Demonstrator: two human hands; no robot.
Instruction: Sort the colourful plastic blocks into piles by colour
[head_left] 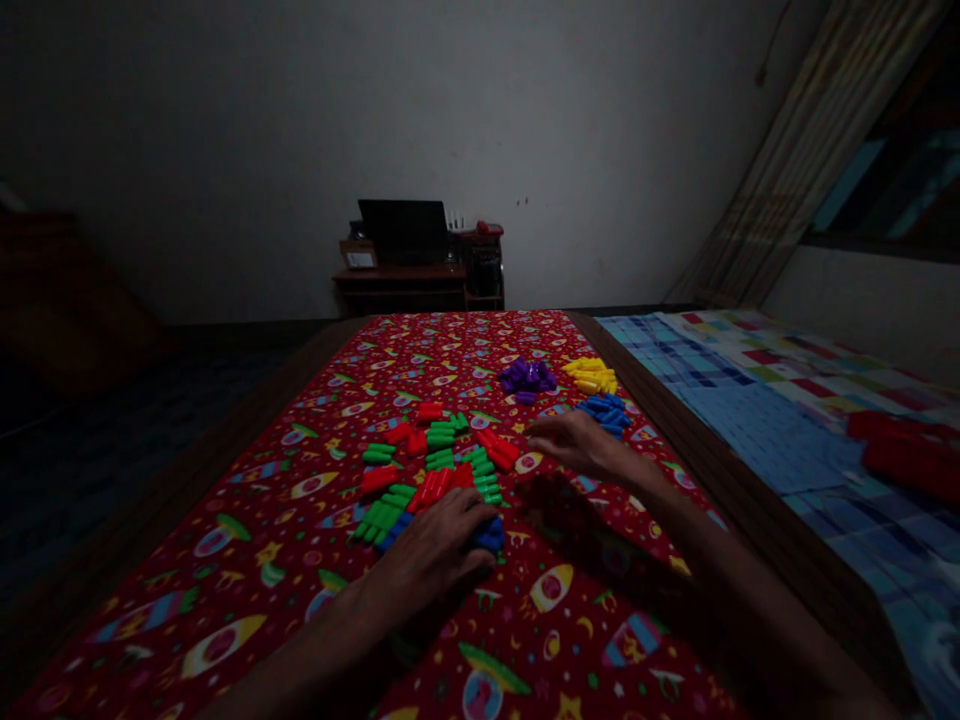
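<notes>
My left hand (444, 530) lies low over a row of small blue plastic tubes (489, 536), its thumb and fingers around their right end; part of the row is hidden beneath it. Just ahead, red tubes (432, 489) and green tubes (384, 514) lie side by side in short rows that form a patchwork. Further right, my right hand (574, 440) hovers above the cloth, near a heap of blue tubes (606, 412). Its fingers point left and are bent close together; whatever they may hold does not show.
A red patterned cloth (555, 640) covers the long table. Heaps of purple tubes (528, 375) and yellow tubes (591, 375) lie toward its far right. A desk with a dark monitor (405, 230) stands against the wall. Blue checked bedding (750, 420) is on the right.
</notes>
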